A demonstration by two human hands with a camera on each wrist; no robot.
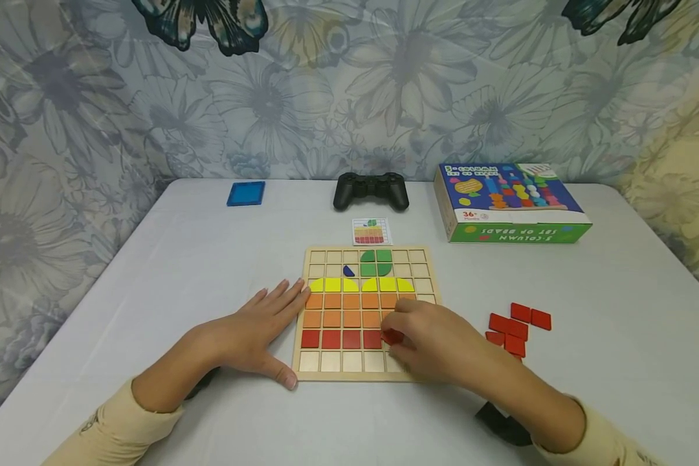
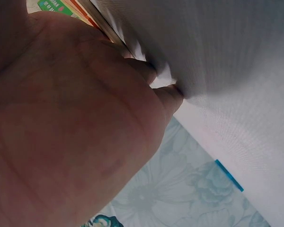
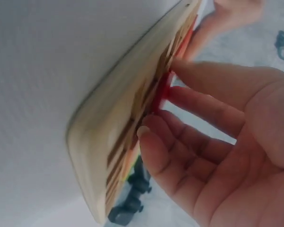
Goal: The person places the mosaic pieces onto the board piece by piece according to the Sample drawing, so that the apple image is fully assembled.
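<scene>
A wooden grid board (image 1: 349, 376) lies on the table with coloured tiles in its cells: green at the top, one blue piece (image 1: 348, 271), then rows of yellow, orange and red. My right hand (image 1: 428, 336) pinches a red square tile (image 1: 392, 336) over the red row, just right of the red tiles set there. The right wrist view shows that red tile (image 3: 162, 92) at the fingertips, low against the board. My left hand (image 1: 256, 333) rests on the table with fingers spread, thumb and fingertips at the board's left edge.
Several loose red tiles (image 1: 509, 327) lie right of the board. Behind it are a small pattern card (image 1: 371, 239), a black game controller (image 1: 371, 190), a blue square case (image 1: 246, 193) and a bead-set box (image 1: 512, 204). A flowered cloth wall (image 1: 384, 97) rises at the back.
</scene>
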